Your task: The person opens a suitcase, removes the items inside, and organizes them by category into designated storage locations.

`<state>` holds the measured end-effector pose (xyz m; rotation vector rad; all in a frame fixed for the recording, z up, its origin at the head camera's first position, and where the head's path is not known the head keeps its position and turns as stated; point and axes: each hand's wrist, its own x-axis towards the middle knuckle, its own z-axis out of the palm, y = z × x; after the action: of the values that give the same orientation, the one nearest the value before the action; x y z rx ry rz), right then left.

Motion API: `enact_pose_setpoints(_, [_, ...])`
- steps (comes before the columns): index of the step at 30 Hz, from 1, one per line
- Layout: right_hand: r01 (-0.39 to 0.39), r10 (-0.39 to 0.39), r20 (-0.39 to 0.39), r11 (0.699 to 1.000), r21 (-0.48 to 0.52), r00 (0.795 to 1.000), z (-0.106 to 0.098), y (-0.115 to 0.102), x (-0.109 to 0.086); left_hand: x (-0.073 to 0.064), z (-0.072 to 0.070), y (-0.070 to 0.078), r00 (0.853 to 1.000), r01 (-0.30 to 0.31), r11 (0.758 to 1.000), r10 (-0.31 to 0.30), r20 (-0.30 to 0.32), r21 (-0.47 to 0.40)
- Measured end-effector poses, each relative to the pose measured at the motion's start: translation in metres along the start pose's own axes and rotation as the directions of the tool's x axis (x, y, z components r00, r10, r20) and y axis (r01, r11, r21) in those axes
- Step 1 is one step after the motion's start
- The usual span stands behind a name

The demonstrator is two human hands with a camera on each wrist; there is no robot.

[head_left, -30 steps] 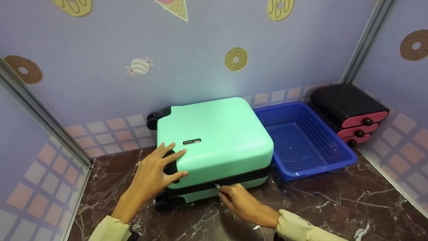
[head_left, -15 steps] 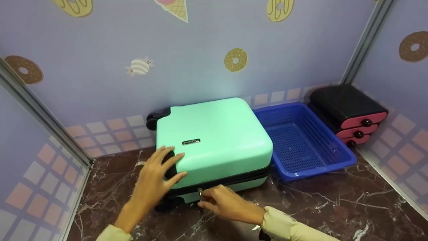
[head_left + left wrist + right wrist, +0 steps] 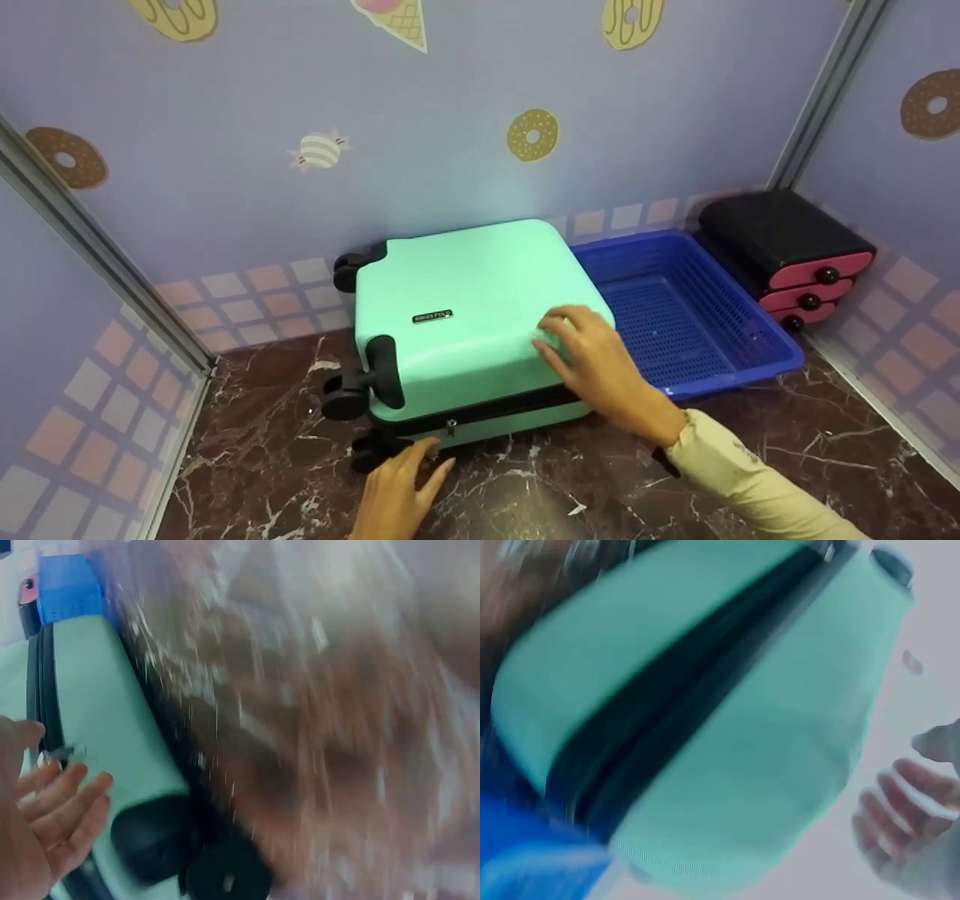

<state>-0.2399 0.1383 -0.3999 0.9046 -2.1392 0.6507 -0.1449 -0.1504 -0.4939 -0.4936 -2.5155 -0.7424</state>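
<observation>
Suitcase (image 3: 480, 281), R hand (image 3: 600, 367) above, L hand (image 3: 396, 486) nr zip (image 3: 451, 427)

Suitcase shell (image 3: 480, 281): hard plastic by its look, smooth, satin sheen
Suitcase wheels (image 3: 345, 397): plastic-looking, smooth
Zip pull (image 3: 451, 428): shiny metal
Nameplate (image 3: 433, 316): glossy, bright-edged
Basket (image 3: 780, 365): moulded plastic, perforated, slight gloss
Drawer unit (image 3: 787, 229): plastic-looking, smooth top with soft sheen
Drawer knobs (image 3: 827, 276): glossy, smooth
Tabletop (image 3: 600, 487): polished marble look, veined, glossy
Wall panels (image 3: 420, 187): smooth, printed, low sheen
Corner strips (image 3: 830, 97): metal-looking, dull
Sleeve (image 3: 750, 469): cloth, matt, creased
</observation>
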Motion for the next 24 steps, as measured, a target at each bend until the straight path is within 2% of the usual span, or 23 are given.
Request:
enact_pose_setpoints(2, [-0.052, 0.053, 0.019, 0.997, -0.059, 0.998, -0.002, 0.011, 0.0, 0.004, 0.009, 0.007, 0.995, 0.097, 0.995, -0.097, 0.036, -0.015])
enact_pose_setpoints(5, [-0.103, 0.11, 0.077, 0.991, -0.084, 0.991, -0.002, 0.021, -0.003, 0.01, 0.023, 0.014, 0.981, 0.193, 0.981, -0.192, 0.037, -0.028])
enact_pose_setpoints(9, [-0.104, 0.114, 0.111, 0.99, -0.092, 0.987, 0.0, 0.025, -0.006, 0.015, 0.032, 0.016, 0.954, 0.299, 0.952, -0.299, 0.011, -0.067])
enact_pose_setpoints(10, [-0.102, 0.112, 0.113, 0.99, -0.092, 0.987, 0.0, 0.025, -0.007, 0.015, 0.033, 0.015, 0.955, 0.293, 0.954, -0.295, -0.017, -0.063])
enact_pose_setpoints(11, [-0.102, 0.113, 0.113, 0.99, -0.094, 0.987, 0.001, 0.025, -0.008, 0.014, 0.035, 0.013, 0.964, 0.259, 0.964, -0.262, -0.054, -0.052])
enact_pose_setpoints(13, [-0.104, 0.116, 0.115, 0.989, -0.107, 0.987, 0.002, 0.025, -0.009, 0.011, 0.037, 0.008, 0.98, 0.149, 0.989, -0.146, -0.138, 0.006])
enact_pose_setpoints(15, [-0.112, 0.126, 0.115, 0.986, -0.124, 0.985, 0.004, 0.024, -0.011, 0.006, 0.041, 0.006, 0.976, 0.071, 0.996, -0.059, -0.208, 0.05])
enact_pose_setpoints(16, [-0.116, 0.132, 0.113, 0.984, -0.136, 0.985, 0.004, 0.024, -0.012, 0.004, 0.043, 0.007, 0.972, 0.065, 0.997, -0.055, -0.227, 0.038])
enact_pose_setpoints(17, [-0.12, 0.138, 0.111, 0.982, -0.149, 0.984, 0.004, 0.023, -0.013, 0.003, 0.045, 0.009, 0.97, 0.092, 0.996, -0.091, -0.224, -0.006])
enact_pose_setpoints(18, [-0.124, 0.142, 0.11, 0.979, -0.161, 0.984, 0.005, 0.022, -0.013, 0.004, 0.046, 0.012, 0.964, 0.154, 0.985, -0.168, -0.207, -0.082])
enact_pose_setpoints(19, [-0.125, 0.146, 0.111, 0.977, -0.173, 0.983, 0.005, 0.021, -0.014, 0.004, 0.046, 0.016, 0.948, 0.236, 0.956, -0.266, -0.177, -0.174])
enact_pose_setpoints(20, [-0.126, 0.148, 0.113, 0.975, -0.184, 0.983, 0.006, 0.02, -0.013, 0.006, 0.046, 0.02, 0.92, 0.323, 0.911, -0.366, -0.139, -0.257])
enact_pose_setpoints(22, [-0.12, 0.147, 0.117, 0.971, -0.208, 0.982, 0.007, 0.018, -0.012, 0.012, 0.047, 0.028, 0.845, 0.473, 0.795, -0.531, -0.058, -0.38])
enact_pose_setpoints(24, [-0.115, 0.144, 0.116, 0.967, -0.229, 0.983, 0.008, 0.017, -0.011, 0.019, 0.048, 0.033, 0.777, 0.559, 0.673, -0.628, 0.024, -0.484])
